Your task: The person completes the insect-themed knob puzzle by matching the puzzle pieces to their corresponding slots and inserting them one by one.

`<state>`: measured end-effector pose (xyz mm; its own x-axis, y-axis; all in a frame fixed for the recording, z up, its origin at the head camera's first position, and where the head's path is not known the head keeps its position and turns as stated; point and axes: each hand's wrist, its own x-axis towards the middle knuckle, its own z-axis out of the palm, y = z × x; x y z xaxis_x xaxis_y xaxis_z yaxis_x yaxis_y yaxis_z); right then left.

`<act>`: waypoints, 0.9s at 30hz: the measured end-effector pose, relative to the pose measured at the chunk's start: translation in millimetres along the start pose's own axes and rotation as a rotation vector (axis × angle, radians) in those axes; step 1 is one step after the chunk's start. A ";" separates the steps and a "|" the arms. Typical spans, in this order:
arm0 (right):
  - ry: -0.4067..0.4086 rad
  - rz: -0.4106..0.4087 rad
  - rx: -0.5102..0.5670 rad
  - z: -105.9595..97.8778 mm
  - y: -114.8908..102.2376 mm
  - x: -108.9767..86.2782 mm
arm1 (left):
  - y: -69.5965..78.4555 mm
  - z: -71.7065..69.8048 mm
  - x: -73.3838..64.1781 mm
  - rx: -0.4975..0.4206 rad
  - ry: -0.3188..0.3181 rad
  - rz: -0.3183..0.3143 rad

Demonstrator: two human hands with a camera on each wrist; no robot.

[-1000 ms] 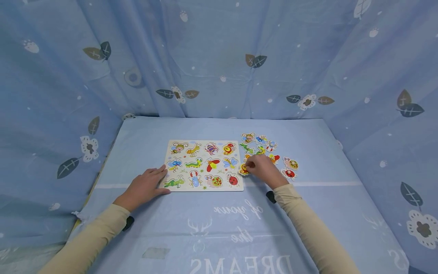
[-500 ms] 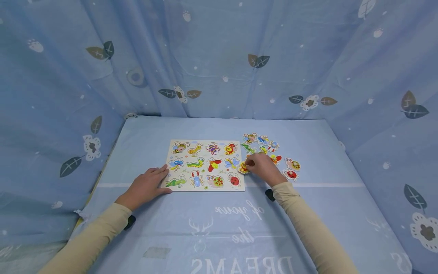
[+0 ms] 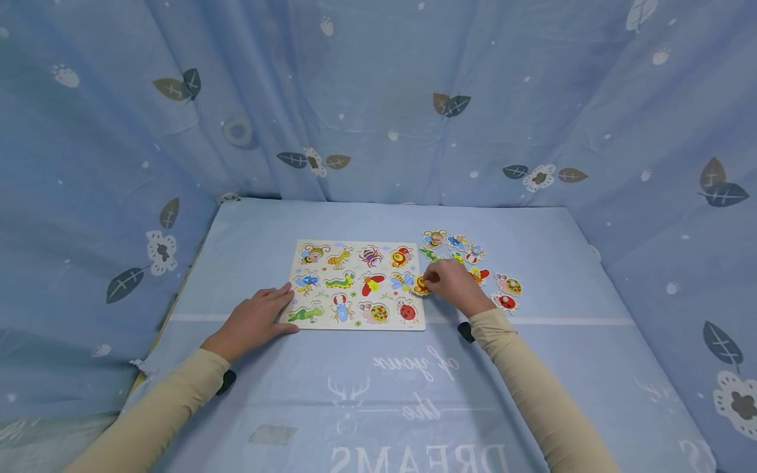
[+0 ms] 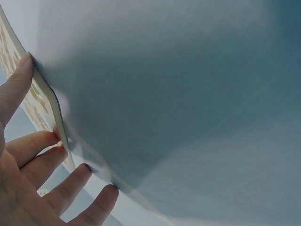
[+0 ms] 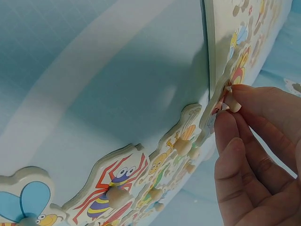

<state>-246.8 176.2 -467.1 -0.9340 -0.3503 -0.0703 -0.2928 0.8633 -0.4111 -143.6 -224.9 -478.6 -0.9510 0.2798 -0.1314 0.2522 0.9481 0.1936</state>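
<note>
At the left, the left hand [image 3: 251, 322] is laid along the left edge of the puzzle board [image 3: 357, 299]; its fingers are spread, the thumb is set at the near corner, and nothing is pinched by it. Twelve printed insects are shown on the board in three rows of four, and no knobbed piece can be made out seated in any of them. The fitting is therefore judged to be at its start, with all pieces left to be placed

At the board's right edge, a red-and-yellow butterfly piece [image 3: 419, 286] is held by the right hand [image 3: 458, 286], its wooden knob [image 5: 233, 102] being pinched between thumb and fingers. The edge is overlapped by the piece in the head view; whether contact is made cannot be told

Further right, loose pieces are scattered on the table cover [image 3: 266, 381], among them a bee piece [image 3: 434, 238], a red-winged piece [image 3: 480, 274] and a red ladybird piece [image 3: 505, 303]

No brand can be read on the board. On the cover, "DREAMS" [image 3: 417, 458], "of your" [image 3: 416, 361] and "the" [image 3: 422, 410] are printed, all mirrored
</note>
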 end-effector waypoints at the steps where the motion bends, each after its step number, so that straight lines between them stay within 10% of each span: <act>1: -0.002 0.002 0.000 -0.1 0.0 0.3 | 0.0 0.0 0.2 0.001 -0.001 0.000; 27: -0.031 -0.020 0.024 5.1 3.2 6.9 | -4.2 3.8 2.9 0.025 0.015 0.007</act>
<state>-253.1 174.7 -473.5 -0.9210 -0.3792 -0.0895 -0.3064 0.8469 -0.4347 -146.7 -227.6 -483.5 -0.9517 0.2844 -0.1160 0.2632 0.9497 0.1698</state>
